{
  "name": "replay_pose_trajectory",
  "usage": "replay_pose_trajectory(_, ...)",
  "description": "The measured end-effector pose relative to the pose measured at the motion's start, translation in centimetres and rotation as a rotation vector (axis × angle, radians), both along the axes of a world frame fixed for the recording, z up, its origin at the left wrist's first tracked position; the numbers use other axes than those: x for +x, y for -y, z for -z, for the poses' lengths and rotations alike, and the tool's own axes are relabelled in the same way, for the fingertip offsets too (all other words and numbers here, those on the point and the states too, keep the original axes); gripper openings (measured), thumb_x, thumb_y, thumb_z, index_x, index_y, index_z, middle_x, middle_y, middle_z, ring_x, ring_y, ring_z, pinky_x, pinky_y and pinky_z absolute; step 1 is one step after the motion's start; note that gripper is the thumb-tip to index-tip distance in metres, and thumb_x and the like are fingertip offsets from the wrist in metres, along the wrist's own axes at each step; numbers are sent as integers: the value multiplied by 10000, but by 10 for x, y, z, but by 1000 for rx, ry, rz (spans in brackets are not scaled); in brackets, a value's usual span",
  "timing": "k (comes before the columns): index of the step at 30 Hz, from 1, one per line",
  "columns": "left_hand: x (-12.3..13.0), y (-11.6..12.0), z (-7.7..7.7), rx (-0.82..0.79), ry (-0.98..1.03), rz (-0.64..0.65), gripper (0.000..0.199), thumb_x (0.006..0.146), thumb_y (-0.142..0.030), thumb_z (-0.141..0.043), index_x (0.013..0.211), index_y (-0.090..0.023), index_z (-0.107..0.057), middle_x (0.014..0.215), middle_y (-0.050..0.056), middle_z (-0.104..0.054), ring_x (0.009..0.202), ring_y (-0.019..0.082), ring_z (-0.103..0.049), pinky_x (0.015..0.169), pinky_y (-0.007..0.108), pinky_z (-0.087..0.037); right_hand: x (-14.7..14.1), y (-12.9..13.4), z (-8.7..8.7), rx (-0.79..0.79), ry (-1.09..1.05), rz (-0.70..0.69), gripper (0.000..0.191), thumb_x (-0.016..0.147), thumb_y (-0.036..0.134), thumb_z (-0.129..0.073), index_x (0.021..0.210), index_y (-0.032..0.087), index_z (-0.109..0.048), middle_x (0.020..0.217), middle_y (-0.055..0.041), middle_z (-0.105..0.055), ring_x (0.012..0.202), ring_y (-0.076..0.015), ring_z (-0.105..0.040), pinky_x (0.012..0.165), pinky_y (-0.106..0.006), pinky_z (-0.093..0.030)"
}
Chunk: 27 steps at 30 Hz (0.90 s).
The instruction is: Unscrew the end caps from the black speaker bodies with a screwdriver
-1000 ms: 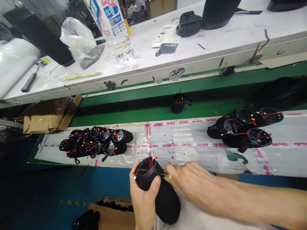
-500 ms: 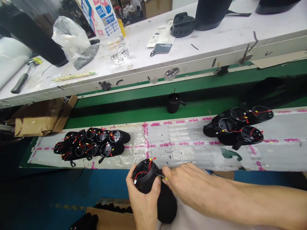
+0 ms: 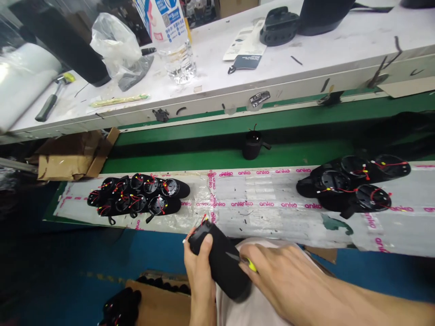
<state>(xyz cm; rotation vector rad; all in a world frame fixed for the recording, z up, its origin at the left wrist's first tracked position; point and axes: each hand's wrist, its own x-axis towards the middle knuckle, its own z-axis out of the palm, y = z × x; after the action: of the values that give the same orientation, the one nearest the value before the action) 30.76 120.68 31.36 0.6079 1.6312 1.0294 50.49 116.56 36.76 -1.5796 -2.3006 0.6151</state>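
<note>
My left hand (image 3: 200, 262) is wrapped round a black fabric-covered speaker body (image 3: 226, 267), thumb on its upper side. The cylinder lies tilted, its open end with red wires toward the upper left and its rounded end toward my lap. In my closed right hand (image 3: 268, 267) is a small knife (image 3: 252, 265) with a yellow-green handle, mostly hidden by the fingers. Its thin grey blade points left and lies over or against the fabric side; I cannot tell whether it touches.
Similar speaker bodies stand in a left group (image 3: 149, 192) and a right group (image 3: 360, 185) on the plastic-covered green bench (image 3: 258, 217). A lone one (image 3: 252, 146) stands behind. The white shelf (image 3: 210, 77) holds a bottle (image 3: 178, 59) and hammer (image 3: 50, 102). A carton (image 3: 159, 303) sits below.
The speaker body has turned, its open end now facing away and its side showing. My right hand has moved from the rim down along the side with the knife.
</note>
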Motion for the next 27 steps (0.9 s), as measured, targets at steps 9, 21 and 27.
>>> replay_pose_trajectory(9,10,1,-15,40,266,-34,905,629,-517,-937,1416,-195,-625,1158,136,-815,955,291,-794,816,353,-642,24,-5,13,-235,-122,104,252,1134,445,-415,1250,295,-582,874,3,-707,750,-233,-685,638,-335,-433)
replay_pose_trajectory(21,20,-2,-21,69,307,36,770,726,-573,-871,1364,-209,-641,1110,107,-830,946,282,-796,810,343,-624,19,-33,12,-62,81,-139,83,1101,288,-539,1047,228,-558,862,-7,-713,643,-197,-648,546,-334,-303)
replay_pose_trajectory(27,22,-6,-20,77,321,123,776,716,-571,-858,1374,-231,-628,1170,105,-824,1097,320,-768,986,391,-575,33,-56,16,179,250,-277,47,1045,190,-557,1017,222,-538,794,-1,-655,573,-173,-560,521,-364,-141)
